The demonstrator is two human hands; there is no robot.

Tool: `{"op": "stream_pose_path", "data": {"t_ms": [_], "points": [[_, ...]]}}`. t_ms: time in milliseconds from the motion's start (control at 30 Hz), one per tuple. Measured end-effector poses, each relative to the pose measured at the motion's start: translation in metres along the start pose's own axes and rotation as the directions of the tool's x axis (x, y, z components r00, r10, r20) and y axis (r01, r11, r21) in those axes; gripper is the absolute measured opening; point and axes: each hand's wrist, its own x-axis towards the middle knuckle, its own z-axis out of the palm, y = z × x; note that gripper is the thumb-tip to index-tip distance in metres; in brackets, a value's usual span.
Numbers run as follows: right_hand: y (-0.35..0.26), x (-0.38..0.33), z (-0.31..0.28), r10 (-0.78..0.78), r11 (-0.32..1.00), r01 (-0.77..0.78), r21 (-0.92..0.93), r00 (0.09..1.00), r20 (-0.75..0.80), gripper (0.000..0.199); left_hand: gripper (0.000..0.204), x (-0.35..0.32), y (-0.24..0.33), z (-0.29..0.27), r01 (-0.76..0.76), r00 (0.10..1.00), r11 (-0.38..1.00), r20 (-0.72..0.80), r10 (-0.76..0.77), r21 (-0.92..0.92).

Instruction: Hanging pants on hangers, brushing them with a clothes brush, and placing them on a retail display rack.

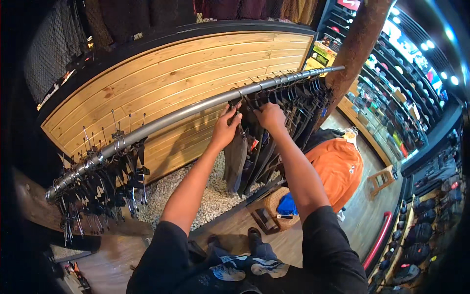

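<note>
Both hands up at the rail [196, 109]: left hand [226, 128] pinching the hanger [237, 105] of the grey trousers [235, 158] hanging right below it, right hand [270, 117] closed on the next dark garment [259, 157] alongside.

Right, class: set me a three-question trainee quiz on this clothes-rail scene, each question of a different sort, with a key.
1. True or false: both hands are at the grey rail.
2. The empty hangers bunch at which end of the rail? A the person's left, B the person's right.
3. What colour is the garment on the floor, right of the right hand?

Key: 1 true, the left hand too. 2 A. 3 orange.
</note>
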Motion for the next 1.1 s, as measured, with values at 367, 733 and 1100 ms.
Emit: {"op": "stream_pose_path", "data": {"t_ms": [367,733,1100], "points": [[0.026,0.009,0.003,-0.246,0.967,0.245,0.068,0.969,0.017,0.032,0.039,0.018,0.004,0.051,-0.098,0.979,0.99,-0.17,0.114,0.097],[0.042,-0.015,-0.01,-0.643,0.696,0.695,0.18,0.715,-0.276,0.03,0.039,-0.125,-0.007,0.027,0.118,0.865,0.992,-0.495,-0.08,0.046],[-0.057,-0.315,0.075,-0.882,0.292,0.638,0.712,0.468,-0.058,0.022,0.032,-0.532,-0.01,-0.061,0.414,0.482,0.903,-0.813,-0.327,-0.118]]}}
